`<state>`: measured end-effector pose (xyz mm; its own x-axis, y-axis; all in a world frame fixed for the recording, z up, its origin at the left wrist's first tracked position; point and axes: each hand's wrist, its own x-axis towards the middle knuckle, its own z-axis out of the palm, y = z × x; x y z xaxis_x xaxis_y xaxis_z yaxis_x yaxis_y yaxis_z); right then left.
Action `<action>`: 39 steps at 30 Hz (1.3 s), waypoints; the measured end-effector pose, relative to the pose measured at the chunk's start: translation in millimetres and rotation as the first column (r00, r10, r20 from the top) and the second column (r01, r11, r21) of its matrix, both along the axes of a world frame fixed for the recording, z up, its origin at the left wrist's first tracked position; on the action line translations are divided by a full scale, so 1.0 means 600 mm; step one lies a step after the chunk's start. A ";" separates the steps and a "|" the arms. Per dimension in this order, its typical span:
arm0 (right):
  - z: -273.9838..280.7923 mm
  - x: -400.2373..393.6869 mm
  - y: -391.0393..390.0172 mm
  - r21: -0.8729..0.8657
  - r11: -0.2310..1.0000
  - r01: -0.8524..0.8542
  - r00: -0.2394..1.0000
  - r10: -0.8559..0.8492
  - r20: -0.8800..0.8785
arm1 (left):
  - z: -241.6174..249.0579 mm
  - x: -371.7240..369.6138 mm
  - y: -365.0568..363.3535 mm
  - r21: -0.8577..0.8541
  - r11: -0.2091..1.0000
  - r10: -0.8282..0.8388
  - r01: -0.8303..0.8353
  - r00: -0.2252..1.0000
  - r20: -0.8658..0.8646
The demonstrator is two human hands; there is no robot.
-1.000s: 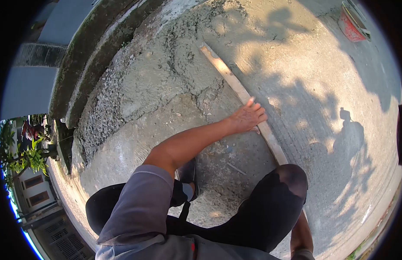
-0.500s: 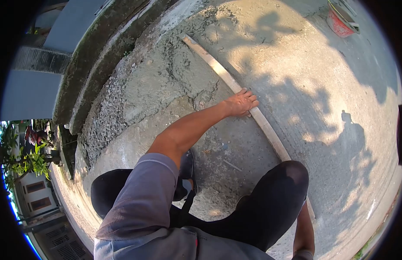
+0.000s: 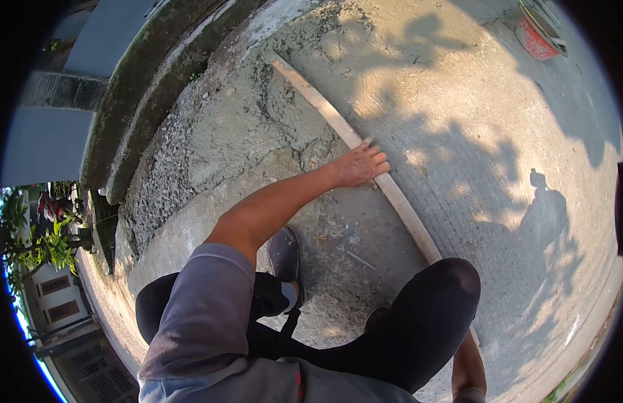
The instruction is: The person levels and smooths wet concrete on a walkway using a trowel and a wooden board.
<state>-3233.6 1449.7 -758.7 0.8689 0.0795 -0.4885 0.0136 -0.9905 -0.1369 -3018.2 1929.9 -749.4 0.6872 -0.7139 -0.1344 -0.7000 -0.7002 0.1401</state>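
A long wooden board (image 3: 409, 213) lies diagonally across the concrete, its far end on rough wet concrete (image 3: 258, 121). My left hand (image 3: 362, 164) grips the board near its middle, with the fingers wrapped over its far edge. The board's near part passes behind my bent right knee. My right hand (image 3: 467, 341) is low at the right, beside the board's near end, mostly hidden behind the knee, so its fingers cannot be made out.
A red bucket (image 3: 536, 40) stands at the upper right. Loose gravel (image 3: 160, 181) lies along a mossy concrete edge (image 3: 133, 101) on the left. A thin stick (image 3: 362, 260) and my shoe (image 3: 284, 254) are on the ground below the board.
The board and my left hand have shifted slightly to the left. My left elbow has also moved left, and more of my shoe shows.
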 end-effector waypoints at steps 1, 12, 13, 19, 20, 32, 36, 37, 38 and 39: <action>0.005 0.040 0.044 0.037 0.999 -0.014 1.000 0.013 0.025 | 0.002 0.033 0.033 0.039 0.999 0.016 -0.019 0.998 0.056; 0.042 0.012 0.048 -0.011 0.999 0.050 0.992 -0.051 -0.117 | -0.015 -0.078 -0.088 -0.021 0.989 -0.150 0.150 0.989 -0.010; 0.045 0.023 0.063 -0.003 0.999 0.054 0.991 -0.054 -0.120 | -0.010 -0.057 -0.078 -0.009 0.990 -0.139 0.139 0.990 -0.015; 0.036 0.117 0.138 0.158 0.987 0.001 0.999 0.006 -0.048 | 0.001 0.117 0.032 0.211 0.977 0.023 -0.037 0.997 0.067; 0.035 0.123 0.134 0.168 0.986 -0.002 0.999 0.011 -0.052 | -0.005 0.111 0.030 0.217 0.975 0.026 -0.039 0.998 0.063; 0.037 0.065 0.123 0.007 0.989 0.145 0.975 -0.142 -0.169 | -0.003 0.093 -0.026 0.235 0.966 -0.128 0.103 0.987 0.095; 0.023 0.151 0.159 0.228 0.974 0.014 0.998 -0.027 0.053 | 0.022 0.179 0.010 0.433 0.895 0.039 -0.106 0.986 0.161; 0.024 0.147 0.156 0.195 0.981 0.010 0.999 -0.016 0.032 | 0.024 0.173 0.007 0.395 0.911 0.059 -0.117 0.986 0.156; 0.025 0.130 0.148 0.162 0.987 0.010 1.000 -0.011 0.006 | 0.014 0.150 0.000 0.356 0.926 0.075 -0.123 0.986 0.146; 0.025 0.114 0.140 0.129 0.992 0.008 1.000 -0.006 -0.020 | 0.010 0.126 -0.010 0.320 0.939 0.090 -0.129 0.987 0.133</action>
<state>-3165.5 1533.9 -743.4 0.8601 0.1368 -0.4914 0.0026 -0.9645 -0.2640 -2942.5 1924.0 -743.3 0.7832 -0.5635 -0.2629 -0.6142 -0.7670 -0.1855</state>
